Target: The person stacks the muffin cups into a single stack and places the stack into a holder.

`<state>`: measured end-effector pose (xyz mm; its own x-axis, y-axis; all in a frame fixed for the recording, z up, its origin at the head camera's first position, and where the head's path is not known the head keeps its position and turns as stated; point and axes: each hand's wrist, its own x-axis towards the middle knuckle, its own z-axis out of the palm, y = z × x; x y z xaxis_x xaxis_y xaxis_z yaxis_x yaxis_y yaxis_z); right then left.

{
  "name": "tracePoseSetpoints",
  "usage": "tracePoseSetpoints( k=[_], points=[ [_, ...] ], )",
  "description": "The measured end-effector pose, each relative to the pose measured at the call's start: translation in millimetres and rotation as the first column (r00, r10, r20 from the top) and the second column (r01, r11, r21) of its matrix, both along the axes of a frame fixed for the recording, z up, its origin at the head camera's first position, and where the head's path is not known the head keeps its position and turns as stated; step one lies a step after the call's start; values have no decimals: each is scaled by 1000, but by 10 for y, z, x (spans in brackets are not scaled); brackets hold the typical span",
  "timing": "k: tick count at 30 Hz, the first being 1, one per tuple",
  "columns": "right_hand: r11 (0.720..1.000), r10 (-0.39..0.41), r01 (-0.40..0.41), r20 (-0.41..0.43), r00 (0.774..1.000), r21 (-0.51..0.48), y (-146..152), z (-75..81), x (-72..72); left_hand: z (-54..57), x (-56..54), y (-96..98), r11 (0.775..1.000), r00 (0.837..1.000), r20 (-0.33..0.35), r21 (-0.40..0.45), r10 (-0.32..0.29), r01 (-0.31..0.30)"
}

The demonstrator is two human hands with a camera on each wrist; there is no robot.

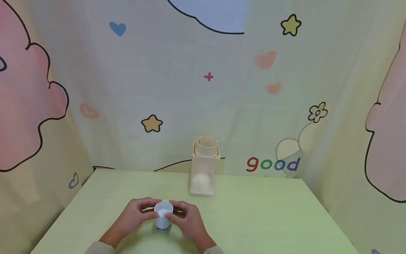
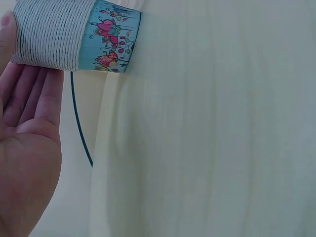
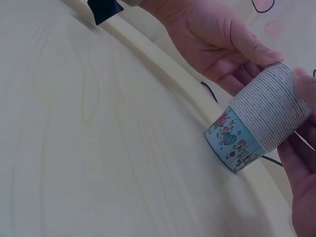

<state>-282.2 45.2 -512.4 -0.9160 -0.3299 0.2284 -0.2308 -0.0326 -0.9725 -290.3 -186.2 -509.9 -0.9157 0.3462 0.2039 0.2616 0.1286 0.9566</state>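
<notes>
A stack of nested paper cups [image 1: 163, 222] is held between both hands near the front of the table, its open mouth facing up. White rims show closely layered, and the lowest cup has a blue wall with a flower print, clear in the left wrist view [image 2: 111, 37]. My left hand [image 1: 134, 216] grips the stack's left side with thumb and fingers. On the opposite side my right hand [image 1: 189, 218] grips it the same way. In the right wrist view, the stack [image 3: 269, 111] sits between both thumbs. Whether its base touches the table I cannot tell.
Beyond the hands, a cream upright holder [image 1: 203, 173] with a round tube [image 1: 207, 144] in its top stands toward the back of the pale table [image 1: 269, 211]. Printed curtains [image 1: 177, 88] enclose the table at the back and sides.
</notes>
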Motion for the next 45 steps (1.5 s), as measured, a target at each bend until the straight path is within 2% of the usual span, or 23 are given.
tracePoseSetpoints(
  k=[7, 13, 21, 29, 37, 45],
  points=[
    [1000, -2, 2, -24, 1000, -16, -25, -49, -4, 11, 37, -37, 999, 999, -1, 30, -37, 37],
    [1000, -12, 12, -40, 999, 4, 29, -46, -29, 27, 15, -34, 996, 997, -3, 24, -83, 83],
    [1000, 2, -2, -65, 998, 13, 48, -39, -25, 33, 10, -51, 997, 997, 10, 12, -72, 72],
    [1000, -1, 1, -70, 998, -4, 47, -47, -32, 62, 9, -34, 1000, 1000, -4, -6, -28, 28],
    [1000, -6, 5, -92, 996, -12, 111, 50, -53, 170, -24, 46, 1000, 999, -27, 0, -30, 30],
    [1000, -11, 12, -92, 996, 12, 208, 238, -106, 357, -70, 164, 999, 999, -43, -43, 6, -8]
  ],
)
